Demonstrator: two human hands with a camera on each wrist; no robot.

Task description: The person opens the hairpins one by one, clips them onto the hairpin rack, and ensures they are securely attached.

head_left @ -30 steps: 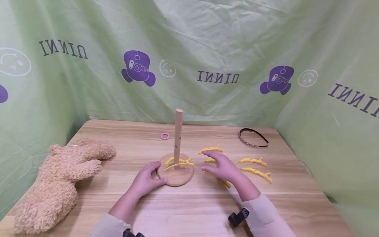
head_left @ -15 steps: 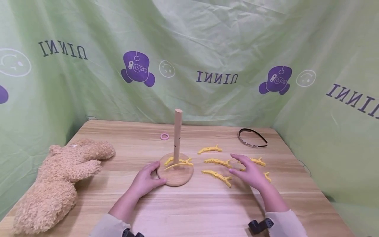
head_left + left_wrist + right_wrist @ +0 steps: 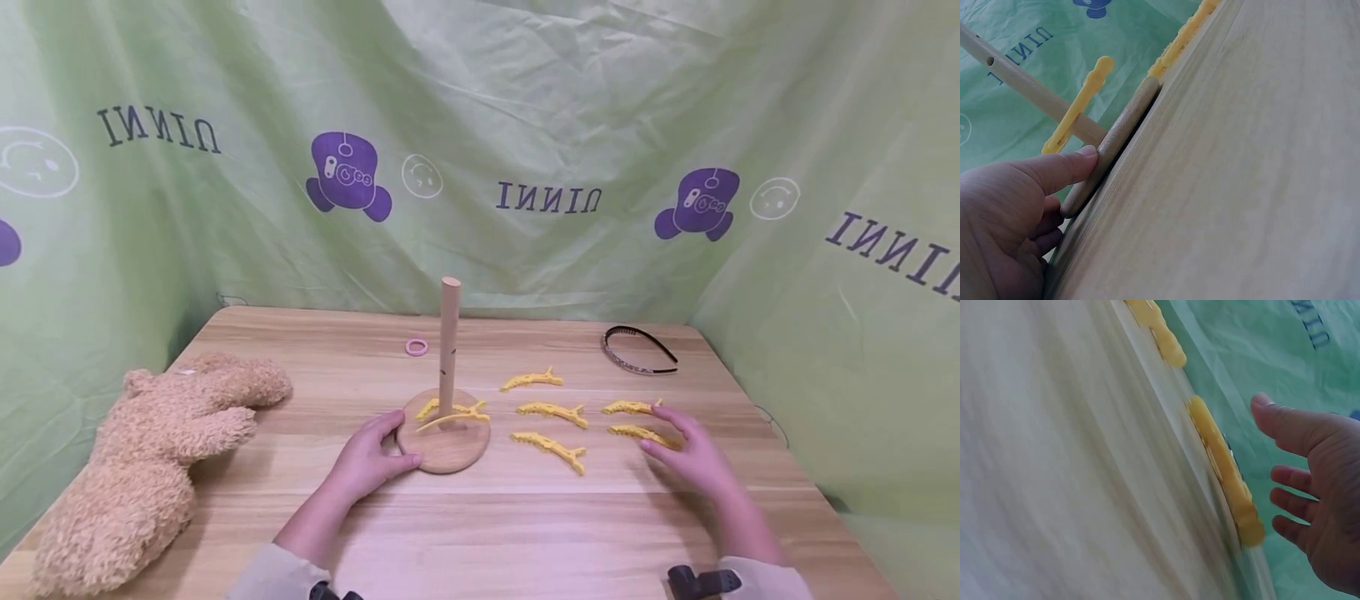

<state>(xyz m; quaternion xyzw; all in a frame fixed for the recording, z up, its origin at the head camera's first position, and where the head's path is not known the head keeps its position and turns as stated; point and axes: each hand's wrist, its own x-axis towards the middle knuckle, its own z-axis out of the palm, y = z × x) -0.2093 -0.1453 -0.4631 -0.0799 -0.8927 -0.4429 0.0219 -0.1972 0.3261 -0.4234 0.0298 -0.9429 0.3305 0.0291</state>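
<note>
My left hand (image 3: 369, 458) grips the edge of a wooden stand's round base (image 3: 453, 457), thumb at the near rim. The stand's upright rod (image 3: 447, 350) rises from the base. Yellow hair clips (image 3: 471, 415) sit across the rod's foot, above the base. In the left wrist view a yellow clip (image 3: 1082, 103) stands out from the rod. With fingers spread, my right hand (image 3: 697, 458) hovers by the tails of two yellow hair clips, a far one (image 3: 626, 407) and a near one (image 3: 639, 433). The right wrist view shows a gap between the hand and the closest clip (image 3: 1225, 472).
Several more yellow hair clips (image 3: 551, 411) lie between the stand and my right hand. A pink ring (image 3: 417, 347) lies behind the stand, and a dark headband (image 3: 637, 350) at the back right. A plush bear (image 3: 142, 467) covers the left side. Green cloth (image 3: 480, 125) encloses the table.
My right hand has moved right, from above the middle clips to the two right-hand clips, uncovering the middle ones. My left hand and the stand stay where they were.
</note>
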